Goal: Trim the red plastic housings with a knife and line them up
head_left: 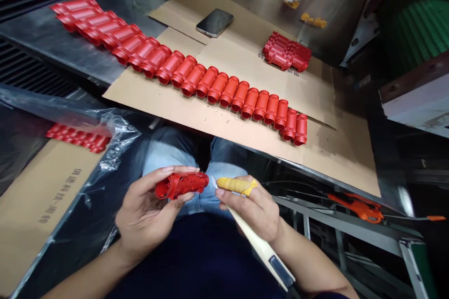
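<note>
A sheet of brown cardboard (317,159) lies on a metal table (66,51) in front of the seated person, with their jeans (168,159) visible below its near edge. A long, curving row of ribbed red plastic cylinders (217,91) lies across the cardboard on their sides. A small red pile (286,51) sits to the far right, and a smartphone (214,22) lies at the far edge. On the near left, a cardboard box (38,210) sits under a clear plastic bag (105,126) beside more red parts (77,138). An orange-handled tool (358,208) lies in shadow on the right.

Above the lap, the left hand (147,215) is closed firmly around a red plastic part (180,184), its fingers partly covering the part. The right hand (252,210) pinches a cream-handled craft knife (259,247), with a yellow finger cot (235,186) on the index finger. The knife's small blade (214,182) sits just beside the part's right end; whether they touch is hard to make out.
</note>
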A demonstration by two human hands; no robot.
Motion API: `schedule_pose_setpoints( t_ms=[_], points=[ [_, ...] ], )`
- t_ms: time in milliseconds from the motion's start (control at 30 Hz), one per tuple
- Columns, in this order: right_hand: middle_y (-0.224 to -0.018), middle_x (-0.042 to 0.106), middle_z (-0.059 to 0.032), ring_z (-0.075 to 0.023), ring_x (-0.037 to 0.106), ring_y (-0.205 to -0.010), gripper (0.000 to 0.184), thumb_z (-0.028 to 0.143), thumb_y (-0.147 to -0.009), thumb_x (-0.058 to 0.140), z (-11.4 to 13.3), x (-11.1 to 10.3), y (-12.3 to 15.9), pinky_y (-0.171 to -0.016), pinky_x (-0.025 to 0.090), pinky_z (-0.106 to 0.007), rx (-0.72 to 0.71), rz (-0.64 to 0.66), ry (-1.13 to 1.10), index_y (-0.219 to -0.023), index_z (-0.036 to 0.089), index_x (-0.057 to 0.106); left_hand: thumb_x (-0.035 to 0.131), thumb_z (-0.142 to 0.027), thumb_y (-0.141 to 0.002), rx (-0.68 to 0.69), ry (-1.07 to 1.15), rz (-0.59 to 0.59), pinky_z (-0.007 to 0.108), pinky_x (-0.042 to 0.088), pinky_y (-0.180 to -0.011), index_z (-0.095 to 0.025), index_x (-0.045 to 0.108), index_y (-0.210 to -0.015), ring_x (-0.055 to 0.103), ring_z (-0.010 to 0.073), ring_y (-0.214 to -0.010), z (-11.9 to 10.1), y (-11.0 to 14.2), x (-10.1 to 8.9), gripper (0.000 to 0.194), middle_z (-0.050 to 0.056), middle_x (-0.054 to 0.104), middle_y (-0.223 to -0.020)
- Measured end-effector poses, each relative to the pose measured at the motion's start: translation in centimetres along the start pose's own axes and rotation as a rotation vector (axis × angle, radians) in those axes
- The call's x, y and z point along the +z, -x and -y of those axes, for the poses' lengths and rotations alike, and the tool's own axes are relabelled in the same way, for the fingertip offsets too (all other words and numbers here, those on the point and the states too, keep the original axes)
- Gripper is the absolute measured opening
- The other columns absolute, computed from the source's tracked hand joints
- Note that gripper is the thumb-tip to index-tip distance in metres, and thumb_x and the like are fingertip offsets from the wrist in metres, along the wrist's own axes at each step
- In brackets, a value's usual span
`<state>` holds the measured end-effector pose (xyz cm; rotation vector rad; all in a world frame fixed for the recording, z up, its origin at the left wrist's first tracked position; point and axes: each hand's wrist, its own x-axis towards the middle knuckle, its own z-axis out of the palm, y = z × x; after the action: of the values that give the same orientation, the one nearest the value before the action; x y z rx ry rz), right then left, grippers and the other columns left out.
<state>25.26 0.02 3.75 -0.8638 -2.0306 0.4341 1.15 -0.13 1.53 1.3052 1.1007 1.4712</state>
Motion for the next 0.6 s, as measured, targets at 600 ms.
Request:
schedule_pose_setpoints(
  t_ms=[600],
  points=[
    [-0.112, 0.083, -0.0122, -0.0251, 0.084, -0.099, 0.022, 0.022, -0.114, 0.073, -1.3, 0.1, -1.0, -0.089, 0.075, -0.038, 0.014, 0.066, -0.151, -0.135, 0.017, 0.075, 0.094, -0.007, -0.090, -0.070, 0.034, 0.027, 0.047, 0.075, -0.103, -0.040, 0.078, -0.147, 0.089, 0.0320, -0.115, 0.4, 0.3, 0.1, 0.068, 0.004, 0.089, -0.132]
  ],
)
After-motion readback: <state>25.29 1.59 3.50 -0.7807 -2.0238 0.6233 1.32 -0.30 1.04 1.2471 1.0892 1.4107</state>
